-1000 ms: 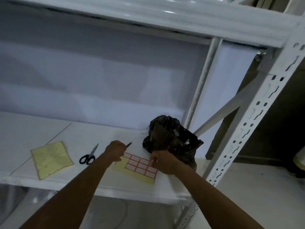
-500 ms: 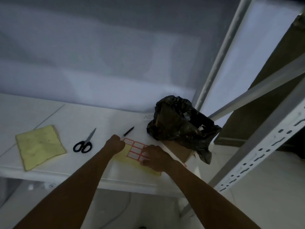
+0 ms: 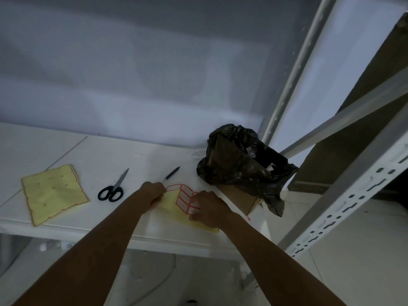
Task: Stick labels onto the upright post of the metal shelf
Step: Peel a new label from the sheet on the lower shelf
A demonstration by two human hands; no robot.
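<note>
The perforated upright post (image 3: 344, 208) stands at the right, with no label seen on it, beside the shelf board (image 3: 132, 155). On the board, the label sheet (image 3: 183, 198) is buckled between the hands. Its left edge is pinched by the left hand (image 3: 154, 192) and its right side is gripped by the curled right hand (image 3: 209, 208). One label is best peeled slowly from a corner. The bag-lined box (image 3: 240, 164) must be reached past; a spent backing sheet (image 3: 53, 191), scissors (image 3: 112, 188) and a pen (image 3: 172, 172) are left aside.

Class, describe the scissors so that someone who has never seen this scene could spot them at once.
Start at the white shelf board. Between the yellow sheet at its left and the left hand lie the scissors, flat, blades pointing away. Their black loop handles set them apart from the thin pen nearby.
</note>
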